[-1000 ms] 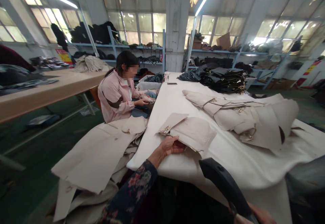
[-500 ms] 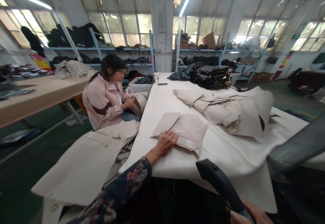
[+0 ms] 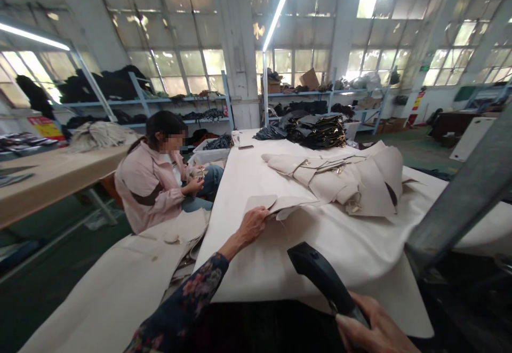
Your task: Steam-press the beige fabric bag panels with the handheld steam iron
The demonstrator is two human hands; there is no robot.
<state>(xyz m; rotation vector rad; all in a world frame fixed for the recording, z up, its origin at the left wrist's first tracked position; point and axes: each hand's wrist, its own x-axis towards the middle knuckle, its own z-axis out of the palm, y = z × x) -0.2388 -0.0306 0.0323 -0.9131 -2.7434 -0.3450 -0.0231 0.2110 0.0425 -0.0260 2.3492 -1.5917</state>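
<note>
My left hand (image 3: 254, 222) pinches the near-left edge of a beige bag piece (image 3: 294, 202), which is lifted and tilted above the white-covered table (image 3: 236, 259). Part of it, a rounded flap, lies behind my fingers. My right hand (image 3: 372, 323) is wrapped round a black handheld tool (image 3: 320, 273) with a curved body and a blunt front end. The tool's tip is over the table's near edge, apart from the piece. What kind of tool it is, I cannot tell.
Beige pieces (image 3: 340, 179) with metal fittings are heaped at the right, and a dark stack (image 3: 316, 129) stands behind them. More beige pieces (image 3: 116, 273) lie at the left. A seated co-worker (image 3: 150, 182) handles something there. A grey metal post (image 3: 460, 209) slants across the right.
My left hand has raised the beige bag piece off the table, turning it nearly edge-on. My right hand and the black tool have come further into view. The camera view has shifted.
</note>
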